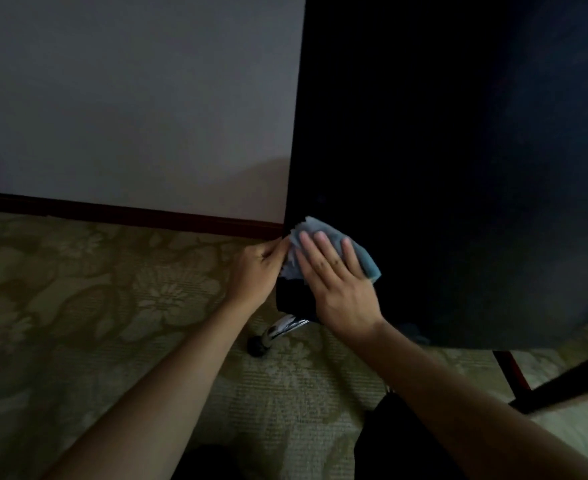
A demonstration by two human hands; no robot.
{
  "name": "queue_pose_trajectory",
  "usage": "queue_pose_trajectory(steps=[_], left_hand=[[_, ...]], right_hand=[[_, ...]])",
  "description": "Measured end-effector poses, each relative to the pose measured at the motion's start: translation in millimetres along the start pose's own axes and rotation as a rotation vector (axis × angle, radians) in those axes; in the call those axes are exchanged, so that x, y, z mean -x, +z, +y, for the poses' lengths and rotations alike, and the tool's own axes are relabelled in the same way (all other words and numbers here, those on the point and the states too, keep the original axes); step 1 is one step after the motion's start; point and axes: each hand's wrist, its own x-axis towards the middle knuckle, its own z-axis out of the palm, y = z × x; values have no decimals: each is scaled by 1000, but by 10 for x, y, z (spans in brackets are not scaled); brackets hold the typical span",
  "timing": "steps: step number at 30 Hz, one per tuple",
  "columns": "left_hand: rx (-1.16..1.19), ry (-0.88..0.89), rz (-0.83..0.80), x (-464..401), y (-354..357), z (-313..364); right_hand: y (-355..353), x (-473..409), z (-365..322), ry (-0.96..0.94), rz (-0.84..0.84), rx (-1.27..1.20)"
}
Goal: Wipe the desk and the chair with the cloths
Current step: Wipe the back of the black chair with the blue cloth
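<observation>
both forearms reach in from the bottom edge. right hand [334, 282] lies flat, fingers straight, pressing a blue cloth [323, 251] on the dark desk [458, 168] at its near left edge. left hand [256, 271] pinches the cloth's left edge. floral carpet [95, 306], dark skirting [129, 214], pale wall [129, 98]; dim light.
</observation>
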Motion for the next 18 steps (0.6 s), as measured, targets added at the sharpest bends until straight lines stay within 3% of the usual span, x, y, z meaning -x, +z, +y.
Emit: queue_pose_trajectory(steps=[4,8,10,14,18], left_hand=[[54,-27,-54,2,-21,-12],[150,-8,-88,67,-70,55],[185,-51,-118,79,-77,61],[112,-13,-54,53,16,5],[202,-123,-93,36,57,-27]], right_hand=[[202,94,-345,32,-40,-36],[378,553,-630,-95,-329,49],[346,605,-590,-151,-375,87],[54,270,-123,-46,-58,15],[-321,-494,387,103,308,19]])
